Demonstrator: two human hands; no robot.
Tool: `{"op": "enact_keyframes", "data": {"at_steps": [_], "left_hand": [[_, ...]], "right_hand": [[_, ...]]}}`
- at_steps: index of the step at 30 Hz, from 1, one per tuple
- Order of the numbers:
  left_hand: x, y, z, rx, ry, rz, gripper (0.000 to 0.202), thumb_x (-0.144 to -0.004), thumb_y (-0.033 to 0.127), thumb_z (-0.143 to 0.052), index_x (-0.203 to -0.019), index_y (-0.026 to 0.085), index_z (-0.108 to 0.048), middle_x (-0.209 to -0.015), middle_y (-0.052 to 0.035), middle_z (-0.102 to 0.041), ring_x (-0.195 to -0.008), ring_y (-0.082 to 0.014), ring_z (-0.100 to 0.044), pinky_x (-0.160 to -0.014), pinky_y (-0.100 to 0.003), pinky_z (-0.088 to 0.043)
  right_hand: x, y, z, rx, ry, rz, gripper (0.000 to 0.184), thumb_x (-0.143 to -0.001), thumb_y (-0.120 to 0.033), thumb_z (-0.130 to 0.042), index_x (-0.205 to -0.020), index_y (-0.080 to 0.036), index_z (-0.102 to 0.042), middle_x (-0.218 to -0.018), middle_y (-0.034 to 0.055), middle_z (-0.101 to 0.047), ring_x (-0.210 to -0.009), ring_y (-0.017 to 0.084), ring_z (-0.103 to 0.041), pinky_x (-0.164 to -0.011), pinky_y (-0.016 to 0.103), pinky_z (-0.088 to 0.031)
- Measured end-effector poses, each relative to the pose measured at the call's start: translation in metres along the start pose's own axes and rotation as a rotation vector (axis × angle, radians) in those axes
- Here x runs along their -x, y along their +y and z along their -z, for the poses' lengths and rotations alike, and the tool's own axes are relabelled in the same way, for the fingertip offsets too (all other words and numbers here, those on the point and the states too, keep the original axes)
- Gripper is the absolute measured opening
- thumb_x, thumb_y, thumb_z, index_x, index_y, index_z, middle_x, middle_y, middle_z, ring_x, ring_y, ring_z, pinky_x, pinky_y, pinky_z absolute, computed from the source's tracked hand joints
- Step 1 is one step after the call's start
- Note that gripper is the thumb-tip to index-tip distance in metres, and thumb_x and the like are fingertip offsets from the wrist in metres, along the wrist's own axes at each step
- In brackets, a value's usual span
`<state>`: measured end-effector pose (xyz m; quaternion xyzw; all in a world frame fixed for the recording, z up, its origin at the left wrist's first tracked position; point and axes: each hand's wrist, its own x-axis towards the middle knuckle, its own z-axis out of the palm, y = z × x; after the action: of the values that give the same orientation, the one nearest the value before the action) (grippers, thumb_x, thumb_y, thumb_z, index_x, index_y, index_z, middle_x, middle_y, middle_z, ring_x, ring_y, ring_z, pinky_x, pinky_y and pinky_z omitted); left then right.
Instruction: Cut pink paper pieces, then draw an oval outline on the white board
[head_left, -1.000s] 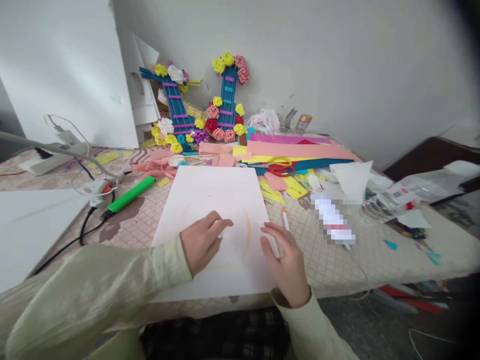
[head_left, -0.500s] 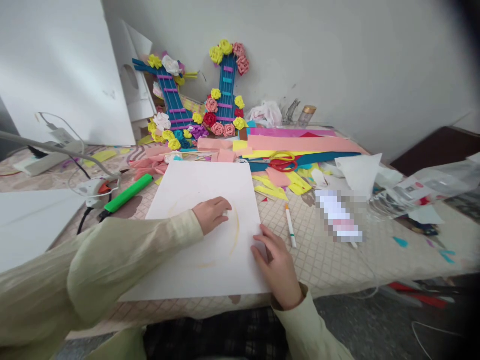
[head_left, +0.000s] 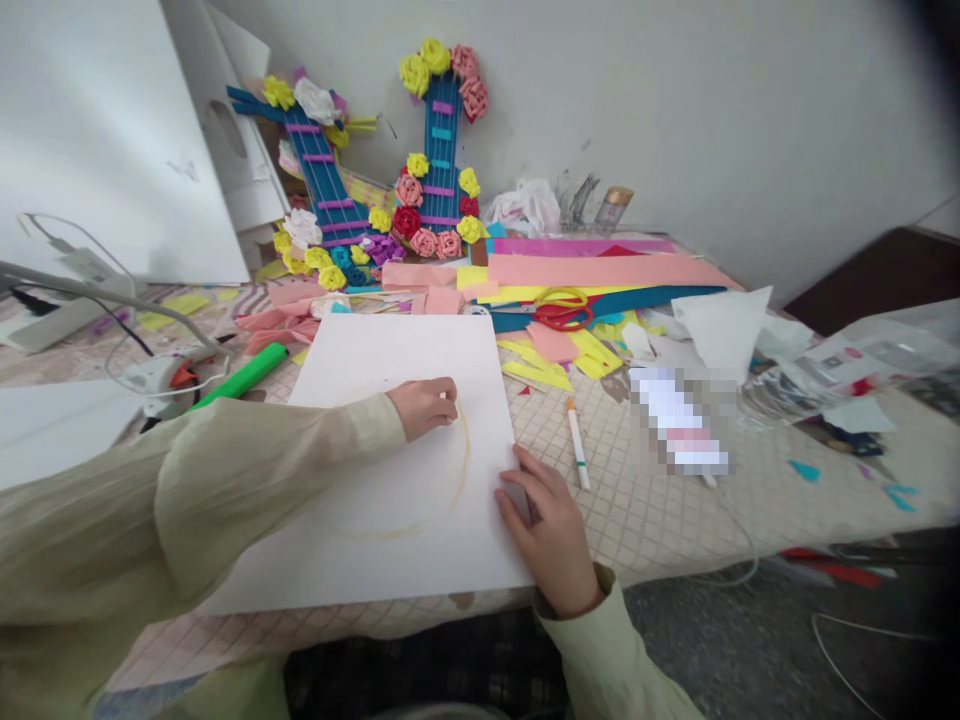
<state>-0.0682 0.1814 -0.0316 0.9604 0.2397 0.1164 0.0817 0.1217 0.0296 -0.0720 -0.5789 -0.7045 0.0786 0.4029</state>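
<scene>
A large white sheet of paper or board (head_left: 375,350) lies in front of me, marked with a broken, faint yellow curve (head_left: 463,465). My left hand (head_left: 426,408) is over its middle, thumb and fingers pinched together at the curve's upper right. A small white piece barely shows at the fingertips; its kind is mostly hidden. Fingers apart, my right hand (head_left: 551,525) rests on the sheet's right edge. Just right of that hand, a white marker (head_left: 577,445) with an orange tip lies on the patterned tablecloth (head_left: 637,535).
Two blue paper guitars (head_left: 442,150) with paper flowers stand against the wall. Red-handled scissors (head_left: 562,310) lie among coloured paper strips (head_left: 600,268). A green tool (head_left: 244,375) and cables are at left. A pixelated phone-like object (head_left: 679,420) and plastic bag (head_left: 862,365) are at right.
The camera view has shifted slightly. My left hand's fingers have drawn closer together near the yellow curve, and more of the curve's lower part shows. My right hand keeps its place on the edge.
</scene>
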Motion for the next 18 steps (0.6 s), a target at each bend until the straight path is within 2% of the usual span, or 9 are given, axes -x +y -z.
{"op": "enact_keyframes", "data": {"at_steps": [2,8,12,18], "left_hand": [[0.0016,0.0009,-0.0009,-0.025,-0.003,-0.021,0.022,-0.083,0.017,-0.042,-0.076,0.017,-0.063,-0.086,-0.0047,-0.057,-0.065,-0.0097,-0.052,-0.063,-0.022,-0.041],[0.0035,0.0021,-0.0054,-0.111,-0.004,-0.11,0.027,-0.087,0.016,-0.035,-0.079,0.017,-0.061,-0.09,-0.0069,-0.057,-0.077,-0.0143,-0.051,-0.07,-0.025,-0.04],[0.0013,0.0027,-0.0076,-0.152,-0.012,-0.195,0.031,-0.088,0.014,-0.031,-0.076,0.016,-0.059,-0.091,-0.0074,-0.058,-0.078,-0.0147,-0.049,-0.074,-0.027,-0.039],[0.0034,0.0083,-0.0089,-0.184,0.001,-0.252,0.032,-0.089,0.014,-0.028,-0.076,0.016,-0.057,-0.094,-0.0096,-0.059,-0.08,-0.0172,-0.048,-0.074,-0.031,-0.038]], "right_hand": [[0.0002,0.0002,0.0,-0.001,0.006,0.0,0.014,-0.078,-0.019,-0.051,-0.09,-0.019,-0.06,-0.115,0.0128,-0.057,-0.103,0.026,-0.053,-0.086,0.047,-0.046],[-0.0004,-0.0008,0.0004,0.006,0.001,0.002,0.014,-0.078,-0.019,-0.051,-0.089,-0.019,-0.059,-0.115,0.0125,-0.057,-0.103,0.026,-0.053,-0.086,0.047,-0.046],[-0.0006,-0.001,0.0006,0.01,-0.005,0.008,0.013,-0.078,-0.018,-0.051,-0.089,-0.018,-0.059,-0.115,0.0131,-0.056,-0.103,0.025,-0.052,-0.087,0.046,-0.045],[-0.0002,-0.0013,0.0012,0.008,-0.011,-0.003,0.014,-0.079,-0.019,-0.051,-0.089,-0.019,-0.059,-0.115,0.0123,-0.056,-0.104,0.025,-0.052,-0.087,0.046,-0.045]]}}
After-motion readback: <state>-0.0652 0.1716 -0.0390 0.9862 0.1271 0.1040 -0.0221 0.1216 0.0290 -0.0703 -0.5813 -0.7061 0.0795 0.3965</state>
